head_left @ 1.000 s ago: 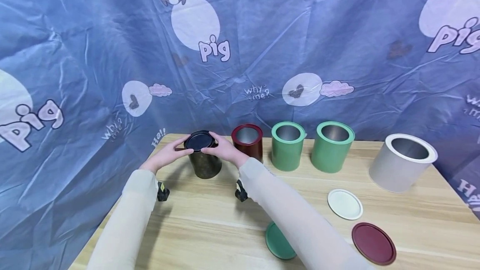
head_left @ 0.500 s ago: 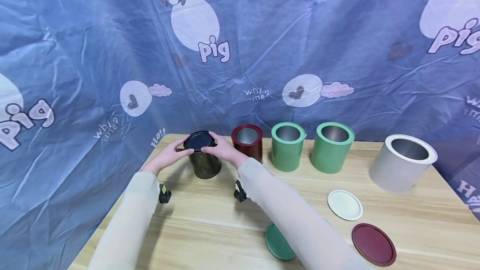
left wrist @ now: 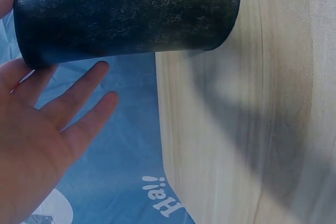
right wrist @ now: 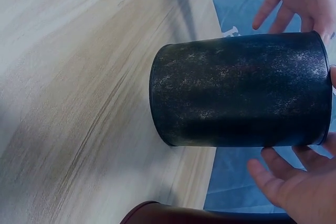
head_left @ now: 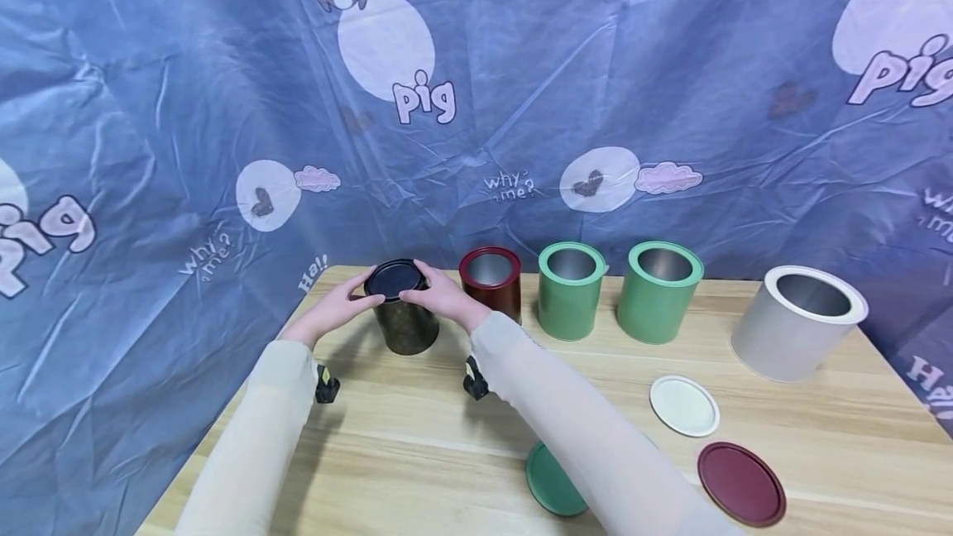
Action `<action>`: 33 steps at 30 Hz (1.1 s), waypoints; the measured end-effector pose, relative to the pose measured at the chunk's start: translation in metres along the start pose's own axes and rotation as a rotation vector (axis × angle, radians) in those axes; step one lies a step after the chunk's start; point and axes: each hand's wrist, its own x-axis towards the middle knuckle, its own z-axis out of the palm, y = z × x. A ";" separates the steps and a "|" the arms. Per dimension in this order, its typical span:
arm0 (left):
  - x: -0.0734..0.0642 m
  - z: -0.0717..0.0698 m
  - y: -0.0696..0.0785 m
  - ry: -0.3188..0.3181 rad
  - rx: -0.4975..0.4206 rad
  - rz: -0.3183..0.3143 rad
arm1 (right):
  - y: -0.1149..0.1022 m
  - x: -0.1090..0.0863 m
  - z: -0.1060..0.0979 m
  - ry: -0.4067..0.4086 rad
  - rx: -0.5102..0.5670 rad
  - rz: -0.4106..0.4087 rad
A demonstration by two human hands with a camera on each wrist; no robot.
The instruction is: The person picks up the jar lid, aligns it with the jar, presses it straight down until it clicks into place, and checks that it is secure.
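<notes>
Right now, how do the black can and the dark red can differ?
Closure: the black can has a black lid on; the dark red can is open on top.
Handling: both hands grip the black can near its top; neither grips the dark red can.
Shared: both are cylindrical.

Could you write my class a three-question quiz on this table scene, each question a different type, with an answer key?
1. Multiple choice. Around the top of which can are the left hand and right hand placed?
A) the white-rimmed can
B) the dark can
C) the red can

2. True or false. The maroon lid lies on the table, apart from every can.

3. Counting. How many green cans stand on the table in the head view?

Key
1. B
2. True
3. Two
</notes>
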 end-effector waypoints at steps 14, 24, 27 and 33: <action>-0.002 0.003 -0.001 0.001 0.016 0.007 | 0.000 -0.001 0.002 0.017 -0.011 0.014; -0.003 0.003 -0.002 0.001 0.019 -0.014 | -0.002 -0.003 0.000 -0.002 -0.019 0.045; -0.003 0.003 -0.001 0.005 0.023 -0.012 | -0.001 -0.003 0.000 -0.010 -0.011 0.052; -0.002 0.002 0.000 0.012 0.040 -0.013 | 0.007 0.003 0.001 -0.010 -0.035 0.051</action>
